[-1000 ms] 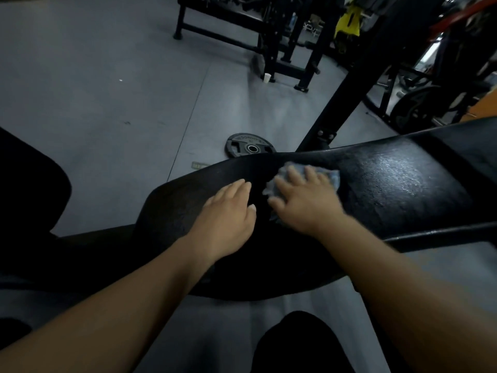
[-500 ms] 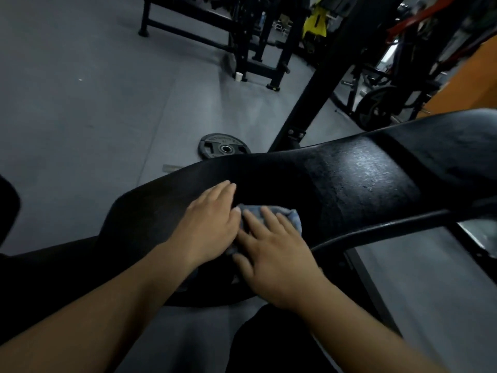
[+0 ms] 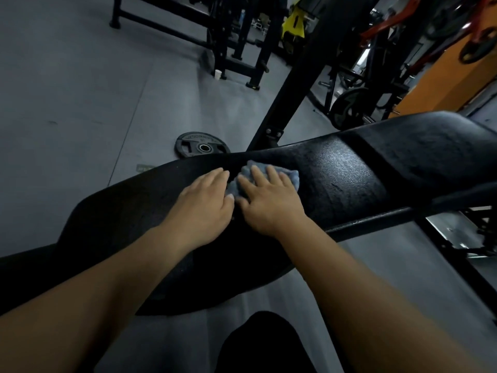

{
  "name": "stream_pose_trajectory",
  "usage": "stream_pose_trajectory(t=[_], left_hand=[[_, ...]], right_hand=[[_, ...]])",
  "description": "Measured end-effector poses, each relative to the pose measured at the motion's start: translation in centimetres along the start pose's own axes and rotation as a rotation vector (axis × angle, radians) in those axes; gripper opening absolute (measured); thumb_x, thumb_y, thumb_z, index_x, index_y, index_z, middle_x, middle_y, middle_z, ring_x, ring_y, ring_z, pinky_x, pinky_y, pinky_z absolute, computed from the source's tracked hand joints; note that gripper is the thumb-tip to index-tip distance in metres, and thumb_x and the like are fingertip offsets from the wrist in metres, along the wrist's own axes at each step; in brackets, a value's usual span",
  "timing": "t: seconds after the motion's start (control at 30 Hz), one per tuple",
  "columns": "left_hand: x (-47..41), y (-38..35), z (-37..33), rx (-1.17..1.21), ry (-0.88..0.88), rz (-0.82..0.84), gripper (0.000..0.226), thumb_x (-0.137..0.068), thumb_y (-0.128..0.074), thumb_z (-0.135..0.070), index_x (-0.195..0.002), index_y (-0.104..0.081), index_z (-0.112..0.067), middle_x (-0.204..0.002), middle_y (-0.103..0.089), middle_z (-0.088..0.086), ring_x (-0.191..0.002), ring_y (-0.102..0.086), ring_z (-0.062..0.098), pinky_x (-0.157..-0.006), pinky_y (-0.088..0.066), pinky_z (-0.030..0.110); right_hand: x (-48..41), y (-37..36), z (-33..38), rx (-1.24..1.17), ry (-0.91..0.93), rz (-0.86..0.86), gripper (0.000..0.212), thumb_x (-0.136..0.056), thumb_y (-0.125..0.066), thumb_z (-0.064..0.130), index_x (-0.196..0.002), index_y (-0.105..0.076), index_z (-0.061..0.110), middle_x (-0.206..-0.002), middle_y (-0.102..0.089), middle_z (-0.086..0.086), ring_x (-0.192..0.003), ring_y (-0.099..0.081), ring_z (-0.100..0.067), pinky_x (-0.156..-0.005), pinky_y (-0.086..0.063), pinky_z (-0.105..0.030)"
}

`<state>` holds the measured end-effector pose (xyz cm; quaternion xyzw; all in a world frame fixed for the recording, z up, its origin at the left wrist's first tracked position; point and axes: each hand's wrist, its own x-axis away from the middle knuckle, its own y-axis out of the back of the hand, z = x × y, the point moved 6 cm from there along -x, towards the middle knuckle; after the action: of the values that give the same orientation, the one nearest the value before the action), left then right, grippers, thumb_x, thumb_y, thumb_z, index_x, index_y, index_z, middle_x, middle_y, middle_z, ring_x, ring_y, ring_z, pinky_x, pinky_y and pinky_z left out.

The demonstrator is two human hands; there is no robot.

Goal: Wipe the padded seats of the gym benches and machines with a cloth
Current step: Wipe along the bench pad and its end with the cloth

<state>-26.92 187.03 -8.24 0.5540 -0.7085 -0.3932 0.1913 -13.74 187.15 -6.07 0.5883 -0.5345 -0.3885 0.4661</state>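
Note:
A long black padded bench seat (image 3: 349, 170) runs across the middle of the head view, rising to the right. A crumpled grey-blue cloth (image 3: 291, 176) lies on the pad near its far edge. My right hand (image 3: 269, 200) presses flat on the cloth, fingers straight and spread. My left hand (image 3: 204, 203) rests flat on the bare pad just left of the cloth, fingers together, its fingertips touching the cloth's edge. Most of the cloth is hidden under my right hand.
A black weight plate (image 3: 202, 144) lies on the grey floor beyond the bench. A black slanted upright (image 3: 290, 84) rises behind the pad. Rack frames (image 3: 236, 36) stand at the back, with a small white cup (image 3: 217, 74) at their foot. An orange wall (image 3: 443, 74) is far right.
My right hand slid the cloth toward me to the pad's near edge, then back across to the far side. My left hand stayed flat on the pad.

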Motion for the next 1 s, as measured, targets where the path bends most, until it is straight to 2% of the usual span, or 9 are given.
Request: stream_pose_trajectory(t=[0.13, 0.27, 0.33, 0.43, 0.53, 0.63, 0.77, 0.9, 1.0], left_hand=[[0.1, -0.8, 0.1, 0.004, 0.006, 0.025, 0.058, -0.103, -0.037, -0.036, -0.156, -0.023, -0.017, -0.164, -0.021, 0.0, -0.15, -0.017, 0.016, -0.122, -0.02, 0.039], [0.2, -0.8, -0.8, 0.008, -0.007, 0.031, 0.058, -0.104, -0.035, -0.037, -0.157, -0.021, -0.018, -0.164, -0.019, -0.001, -0.15, -0.016, 0.015, -0.122, -0.019, 0.04], [0.1, -0.5, -1.2, 0.009, -0.007, 0.02, 0.058, -0.104, -0.035, -0.038, -0.157, -0.019, -0.019, -0.164, -0.018, -0.002, -0.151, -0.015, 0.014, -0.122, -0.018, 0.04], [-0.2, -0.4, -1.6, -0.003, -0.014, -0.008, 0.058, -0.103, -0.036, -0.037, -0.156, -0.022, -0.018, -0.164, -0.02, -0.001, -0.15, -0.016, 0.015, -0.122, -0.018, 0.039], [-0.9, -0.5, -1.8, 0.003, -0.011, -0.008, 0.058, -0.103, -0.035, -0.036, -0.156, -0.021, -0.018, -0.164, -0.019, 0.0, -0.15, -0.016, 0.015, -0.121, -0.017, 0.038], [-1.2, -1.0, -2.6, 0.008, -0.041, 0.001, 0.059, -0.103, -0.036, -0.037, -0.156, -0.022, -0.017, -0.164, -0.02, 0.001, -0.15, -0.016, 0.016, -0.122, -0.018, 0.04], [-0.5, -1.9, -3.7, 0.001, -0.056, 0.033, 0.059, -0.104, -0.034, -0.038, -0.157, -0.02, -0.017, -0.164, -0.018, 0.0, -0.151, -0.014, 0.016, -0.12, -0.017, 0.038], [-0.1, -2.6, -4.2, -0.006, -0.063, 0.025, 0.059, -0.103, -0.037, -0.039, -0.156, -0.022, -0.017, -0.164, -0.02, 0.002, -0.15, -0.016, 0.017, -0.12, -0.019, 0.039], [-0.2, -2.9, -4.8, 0.012, -0.082, 0.031, 0.06, -0.102, -0.037, -0.04, -0.156, -0.022, -0.018, -0.164, -0.02, 0.001, -0.15, -0.015, 0.016, -0.121, -0.019, 0.04]], right_hand=[[5.9, 0.4, -0.7, -0.002, 0.134, -0.002, 0.075, -0.087, -0.008, 0.062, -0.153, -0.032, 0.036, -0.165, -0.023, -0.002, -0.151, -0.017, -0.031, -0.121, -0.011, -0.045], [-0.3, 2.1, -8.9, 0.049, -0.154, -0.012, 0.064, -0.096, -0.017, 0.063, -0.154, -0.027, 0.037, -0.167, -0.015, -0.003, -0.152, -0.011, -0.031, -0.12, -0.01, -0.047], [-3.7, 2.1, -8.4, 0.05, -0.201, 0.021, 0.064, -0.098, -0.022, 0.063, -0.156, -0.022, 0.036, -0.168, -0.009, -0.004, -0.153, -0.005, -0.035, -0.12, -0.007, -0.051], [-3.0, 0.9, -2.6, 0.058, -0.036, 0.012, 0.061, -0.099, -0.024, 0.06, -0.155, -0.023, 0.035, -0.167, -0.012, -0.005, -0.152, -0.007, -0.037, -0.12, -0.007, -0.051], [3.0, 0.5, -0.4, 0.016, 0.138, -0.003, 0.066, -0.094, -0.014, 0.061, -0.155, -0.025, 0.038, -0.166, -0.017, -0.002, -0.152, -0.012, -0.034, -0.122, -0.007, -0.048], [3.2, 1.3, -5.3, 0.043, 0.028, -0.039, 0.072, -0.089, -0.012, 0.065, -0.153, -0.03, 0.038, -0.165, -0.022, 0.0, -0.152, -0.017, -0.03, -0.121, -0.013, -0.045], [-2.8, 1.9, -8.7, 0.075, -0.166, -0.016, 0.064, -0.097, -0.023, 0.065, -0.156, -0.024, 0.038, -0.168, -0.012, -0.001, -0.153, -0.007, -0.032, -0.121, -0.007, -0.048], [-0.6, 1.5, -5.3, 0.058, 0.002, -0.025, 0.063, -0.097, -0.019, 0.063, -0.155, -0.025, 0.038, -0.167, -0.016, 0.0, -0.153, -0.01, -0.029, -0.121, -0.009, -0.047], [5.1, 1.9, -7.1, 0.046, 0.075, -0.04, 0.074, -0.088, -0.01, 0.067, -0.154, -0.028, 0.039, -0.165, -0.021, 0.004, -0.152, -0.016, -0.024, -0.123, -0.014, -0.045]])
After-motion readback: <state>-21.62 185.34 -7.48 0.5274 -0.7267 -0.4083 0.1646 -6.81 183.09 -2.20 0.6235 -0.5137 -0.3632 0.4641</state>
